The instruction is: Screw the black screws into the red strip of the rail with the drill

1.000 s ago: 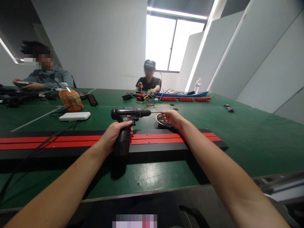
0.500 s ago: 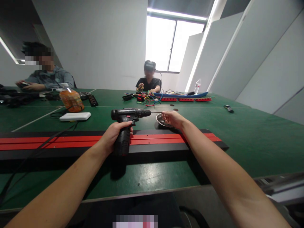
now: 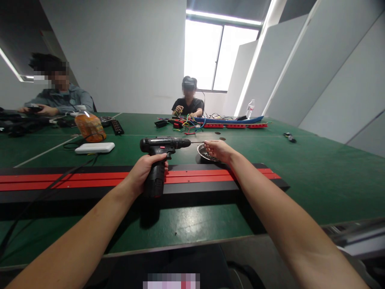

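My left hand [image 3: 146, 170] is wrapped round the grip of a black cordless drill [image 3: 156, 160], which points right and lies level above a long black and red bar. A thin bit [image 3: 197, 142] sticks out of its chuck. At the tip of that bit, the fingers of my right hand [image 3: 219, 149] are pinched together; whatever small piece they hold is too small to make out. Just below my right fingers stands a round metal bowl [image 3: 200, 154] with small dark pieces in it, partly hidden by the hand.
The black and red bar [image 3: 198, 176] lies across the green table [image 3: 315, 168]. A cable [image 3: 57, 180] crosses its left part, near a white box [image 3: 94, 148] and an orange bottle [image 3: 90, 128]. Wires and red strips [image 3: 213, 126] lie farther back. Two people sit across the table.
My hands, the drill and the bowl have hardly moved. At the far left, the seated person's hands and the dark object in them have shifted slightly.
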Available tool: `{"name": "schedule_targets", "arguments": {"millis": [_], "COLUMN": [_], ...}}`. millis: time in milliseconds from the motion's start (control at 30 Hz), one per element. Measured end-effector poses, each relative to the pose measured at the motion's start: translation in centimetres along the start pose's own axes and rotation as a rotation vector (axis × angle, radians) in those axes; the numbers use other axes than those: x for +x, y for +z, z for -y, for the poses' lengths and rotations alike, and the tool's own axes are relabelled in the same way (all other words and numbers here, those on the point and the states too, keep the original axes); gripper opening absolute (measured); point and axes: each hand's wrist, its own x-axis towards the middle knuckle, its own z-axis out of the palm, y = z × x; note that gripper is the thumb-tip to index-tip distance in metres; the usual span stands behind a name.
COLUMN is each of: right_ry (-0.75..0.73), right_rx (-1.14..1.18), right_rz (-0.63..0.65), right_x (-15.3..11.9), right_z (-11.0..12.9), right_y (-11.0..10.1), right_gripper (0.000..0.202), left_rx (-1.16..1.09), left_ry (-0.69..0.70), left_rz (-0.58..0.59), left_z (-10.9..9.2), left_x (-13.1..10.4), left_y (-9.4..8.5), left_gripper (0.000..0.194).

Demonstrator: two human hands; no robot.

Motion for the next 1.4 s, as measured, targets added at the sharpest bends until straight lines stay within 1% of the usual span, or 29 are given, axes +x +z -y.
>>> {"name": "schedule_targets", "arguments": {"millis": [133,333,600,867,1100,1400], "right_ry": [-0.004,-0.012,-0.003,-0.014,0.019,0.048], "right_rx": [-0.001,0.014,0.015,0.019,0.046,0.070], "right_rz": [0.002,0.004,-0.025,-0.012,-0.007,-0.030], "right_x": [0.06,-0.11,-0.12,-0.07,0.02,0.06], "right_z": [-0.06,0.04,0.06,-0.09,-0.05,0.02], "right_y": [-0.06,0.06,0.04,-0.06,-0.17,-0.04], "right_gripper": [0.012,0.015,0.009,0.010,0.009,0.007], "left_rx": [0.001,0.009,0.000,-0.007,0.007,0.013], "left_ry": [0.013,-0.005,0.001,-0.024,-0.036,-0.004], "left_rz": [-0.001,0.004,-0.020,-0.027,-0.031,-0.016], "left_z": [0.05,0.00,-0.06,-0.19,-0.10,-0.04], "left_x": [0.07,-0.05,-0.05,-0.13,-0.11,-0.04], "left_y": [-0.04,-0.06,0.10,0.11,-0.01,-0.03], "left_gripper": [0.021,0.023,0.021,0.020,0.021,0.021]}}
